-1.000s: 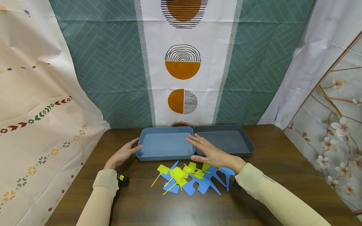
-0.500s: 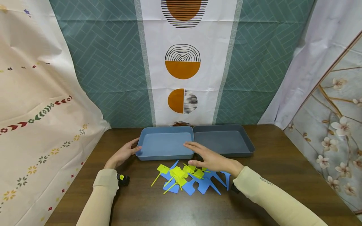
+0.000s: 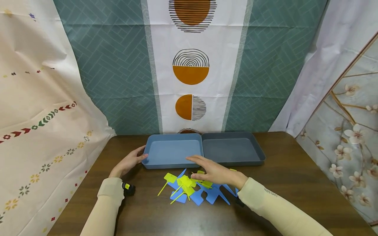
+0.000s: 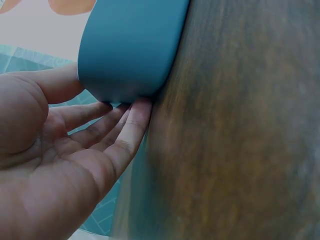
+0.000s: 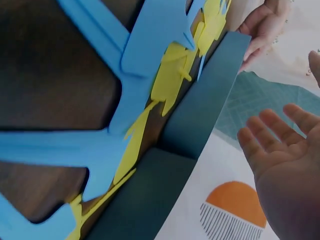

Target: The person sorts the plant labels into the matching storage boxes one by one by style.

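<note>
My left hand [image 3: 130,162] is at the left end of the light blue tray [image 3: 174,165]. In the left wrist view its thumb laps over the rim, while the fingertips [image 4: 140,110] touch the outer wall near the base. My right hand [image 3: 217,171] hovers with extended, spread fingers and nothing in them, above a loose pile of plastic plant labels. The yellow labels [image 3: 170,177] are small with thin stems; the blue labels [image 3: 212,195] are larger and T-shaped. Part of the pile is hidden under the right hand.
A dark grey tray [image 3: 233,149] stands against the right side of the light blue one, both near the back of the wooden table [image 3: 177,219]. Behind it hangs a patterned curtain [image 3: 118,65]. Printed cloths flank the table on both sides.
My right hand has moved left and toward me, from over the trays' meeting edges to above the labels. The left hand has stayed at the light blue tray.
</note>
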The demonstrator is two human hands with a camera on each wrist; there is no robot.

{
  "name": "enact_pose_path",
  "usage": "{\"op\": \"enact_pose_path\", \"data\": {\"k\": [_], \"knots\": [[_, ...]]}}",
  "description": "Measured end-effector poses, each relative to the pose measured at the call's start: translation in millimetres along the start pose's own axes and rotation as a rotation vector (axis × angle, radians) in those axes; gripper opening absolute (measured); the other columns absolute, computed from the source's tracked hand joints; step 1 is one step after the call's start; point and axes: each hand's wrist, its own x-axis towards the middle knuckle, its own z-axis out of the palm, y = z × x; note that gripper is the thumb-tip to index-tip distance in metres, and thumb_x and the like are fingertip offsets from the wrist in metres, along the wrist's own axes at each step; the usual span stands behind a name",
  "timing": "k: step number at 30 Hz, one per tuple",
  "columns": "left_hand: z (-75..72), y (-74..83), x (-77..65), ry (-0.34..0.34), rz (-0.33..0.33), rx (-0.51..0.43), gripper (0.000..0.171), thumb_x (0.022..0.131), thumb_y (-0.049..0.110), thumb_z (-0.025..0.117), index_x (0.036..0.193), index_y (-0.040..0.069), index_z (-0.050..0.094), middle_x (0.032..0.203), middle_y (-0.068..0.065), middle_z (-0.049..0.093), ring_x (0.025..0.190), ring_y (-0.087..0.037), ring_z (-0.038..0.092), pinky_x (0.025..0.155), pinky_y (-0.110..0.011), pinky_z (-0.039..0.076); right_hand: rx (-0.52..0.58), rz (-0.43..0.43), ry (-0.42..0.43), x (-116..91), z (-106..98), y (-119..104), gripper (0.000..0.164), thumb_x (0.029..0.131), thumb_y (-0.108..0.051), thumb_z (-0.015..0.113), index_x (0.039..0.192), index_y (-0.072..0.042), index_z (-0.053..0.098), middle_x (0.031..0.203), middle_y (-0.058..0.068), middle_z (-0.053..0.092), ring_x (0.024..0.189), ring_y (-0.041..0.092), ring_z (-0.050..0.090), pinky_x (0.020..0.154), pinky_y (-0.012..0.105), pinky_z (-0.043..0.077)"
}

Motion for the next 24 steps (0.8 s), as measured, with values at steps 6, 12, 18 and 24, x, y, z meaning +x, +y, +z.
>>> {"op": "enact_pose_path", "data": {"k": [6,12,18,24], "knots": [[-0.8,-0.4,-0.7,0.002,-0.020,0.002,0.071,0.112,0.018,0.050,0.165,-0.005,0.008,0.168,-0.032,0.010,0.154,-0.051,0.016,0.120,-0.065,0.023,0.000,-0.016,-0.030,3,6,-2,0.070,0.105,-0.042,0.063,0.165,-0.024,0.033,0.168,0.001,0.030,0.151,0.024,0.036,0.117,0.053,0.038],[-0.3,-0.5,0.2,0.005,-0.024,0.007,0.071,0.112,0.019,0.050,0.165,-0.004,0.008,0.168,-0.032,0.010,0.153,-0.051,0.018,0.120,-0.066,0.023,0.021,-0.023,-0.068,6,14,-1,0.069,0.103,-0.034,0.068,0.163,-0.021,0.037,0.165,-0.001,0.035,0.149,0.021,0.038,0.115,0.047,0.042],[0.7,-0.7,0.2,0.005,-0.026,0.000,0.071,0.112,0.018,0.050,0.165,-0.003,0.008,0.169,-0.031,0.009,0.154,-0.051,0.017,0.120,-0.067,0.023,0.029,-0.027,-0.098,11,21,-3,0.068,0.101,-0.024,0.072,0.161,-0.020,0.041,0.164,-0.001,0.038,0.150,0.022,0.037,0.117,0.045,0.040],[0.2,1.5,-2.7,0.012,-0.024,0.004,0.071,0.112,0.018,0.050,0.165,-0.003,0.009,0.168,-0.031,0.010,0.153,-0.051,0.018,0.120,-0.067,0.023,0.002,-0.072,-0.133,18,26,-3,0.065,0.101,-0.019,0.071,0.159,-0.015,0.043,0.163,0.000,0.039,0.143,0.025,0.048,0.114,0.042,0.043]]}}
